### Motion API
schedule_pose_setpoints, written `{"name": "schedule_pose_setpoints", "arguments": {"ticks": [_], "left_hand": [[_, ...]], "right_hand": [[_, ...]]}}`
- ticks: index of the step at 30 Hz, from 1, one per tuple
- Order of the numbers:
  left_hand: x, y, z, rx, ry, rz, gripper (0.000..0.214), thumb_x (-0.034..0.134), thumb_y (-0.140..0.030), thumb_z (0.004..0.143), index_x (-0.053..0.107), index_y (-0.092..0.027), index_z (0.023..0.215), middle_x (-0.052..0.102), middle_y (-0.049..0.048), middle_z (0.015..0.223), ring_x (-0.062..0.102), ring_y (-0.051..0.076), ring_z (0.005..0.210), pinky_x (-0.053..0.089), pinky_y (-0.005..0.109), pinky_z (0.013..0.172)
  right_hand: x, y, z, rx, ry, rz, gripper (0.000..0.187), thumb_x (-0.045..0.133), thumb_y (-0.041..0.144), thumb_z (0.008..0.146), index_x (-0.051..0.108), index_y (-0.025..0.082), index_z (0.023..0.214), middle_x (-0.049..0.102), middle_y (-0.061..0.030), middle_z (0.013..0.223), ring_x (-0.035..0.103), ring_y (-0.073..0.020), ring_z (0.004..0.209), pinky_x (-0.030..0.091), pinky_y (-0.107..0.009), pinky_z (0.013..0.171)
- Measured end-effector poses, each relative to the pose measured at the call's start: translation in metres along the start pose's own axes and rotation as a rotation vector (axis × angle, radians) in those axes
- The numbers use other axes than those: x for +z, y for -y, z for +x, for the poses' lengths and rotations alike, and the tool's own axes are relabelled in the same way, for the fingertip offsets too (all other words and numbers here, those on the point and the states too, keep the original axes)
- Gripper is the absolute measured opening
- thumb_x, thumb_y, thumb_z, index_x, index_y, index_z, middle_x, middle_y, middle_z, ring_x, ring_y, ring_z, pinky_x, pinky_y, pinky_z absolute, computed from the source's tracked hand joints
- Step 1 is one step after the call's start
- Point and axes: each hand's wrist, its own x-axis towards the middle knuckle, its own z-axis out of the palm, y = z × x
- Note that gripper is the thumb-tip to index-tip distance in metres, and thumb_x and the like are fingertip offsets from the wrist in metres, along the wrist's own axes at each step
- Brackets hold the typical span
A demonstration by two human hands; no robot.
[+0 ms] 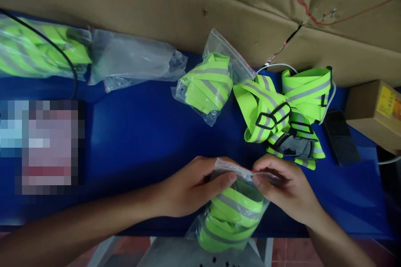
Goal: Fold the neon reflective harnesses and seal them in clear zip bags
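Note:
A clear zip bag (233, 212) with folded neon-yellow reflective strap inside hangs at the table's front edge. My left hand (200, 185) pinches the left side of its mouth, thumb on top. At the right end of the red zip line, my right hand (283, 185) grips the bag between thumb and fingers. Just beyond my right hand lies a loose neon-yellow reflective belt (263, 104) with black slider buckles and a black clip (293, 146). Another bag of folded strap (209, 83) rests farther back, its mouth toward the cardboard.
Flat clear bags (134, 58) and a large bag of neon straps (40, 50) lie at the back left, crossed by a black cable (50, 35). A dark phone (341, 137) and a small carton (372, 112) are at right. Cardboard (156, 4) borders the blue table (131, 133).

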Motion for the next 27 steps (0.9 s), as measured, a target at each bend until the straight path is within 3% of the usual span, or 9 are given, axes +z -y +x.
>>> {"name": "schedule_pose_setpoints", "arguments": {"ticks": [12, 22, 24, 27], "left_hand": [[0.003, -0.006, -0.001, 0.086, 0.104, 0.237, 0.031, 0.043, -0.026, 0.108, 0.071, -0.017, 0.116, 0.077, 0.0061, 0.107, 0.073, 0.017, 0.095, 0.053, 0.027, 0.087], [0.005, -0.003, -0.001, 0.123, 0.130, 0.238, 0.028, 0.043, -0.023, 0.107, 0.069, -0.017, 0.117, 0.078, 0.0068, 0.109, 0.074, 0.017, 0.099, 0.053, 0.026, 0.088], [0.006, -0.002, -0.002, 0.148, 0.081, 0.241, 0.026, 0.046, -0.025, 0.106, 0.068, -0.016, 0.117, 0.077, 0.0071, 0.108, 0.073, 0.016, 0.098, 0.053, 0.025, 0.086], [0.007, 0.001, -0.004, 0.161, -0.095, 0.261, 0.021, 0.053, -0.029, 0.104, 0.068, -0.015, 0.107, 0.073, 0.0051, 0.096, 0.069, 0.014, 0.084, 0.051, 0.024, 0.077]], "right_hand": [[-0.004, -0.001, -0.001, -0.105, 0.235, -0.148, 0.008, 0.060, 0.016, 0.095, 0.058, 0.024, 0.094, 0.060, 0.0029, 0.079, 0.054, -0.0102, 0.066, 0.043, -0.022, 0.059], [0.007, -0.002, 0.002, -0.225, 0.157, -0.180, 0.013, 0.061, 0.012, 0.091, 0.056, 0.024, 0.093, 0.060, 0.0047, 0.079, 0.054, -0.0087, 0.067, 0.041, -0.021, 0.061], [0.007, -0.002, 0.002, -0.199, 0.155, -0.174, 0.014, 0.060, 0.010, 0.089, 0.055, 0.023, 0.091, 0.057, 0.0053, 0.076, 0.052, -0.0084, 0.065, 0.040, -0.021, 0.059], [0.005, -0.003, 0.003, -0.166, 0.185, -0.153, 0.016, 0.059, 0.008, 0.085, 0.052, 0.023, 0.086, 0.050, 0.0073, 0.070, 0.047, -0.0074, 0.059, 0.036, -0.021, 0.055]]}}
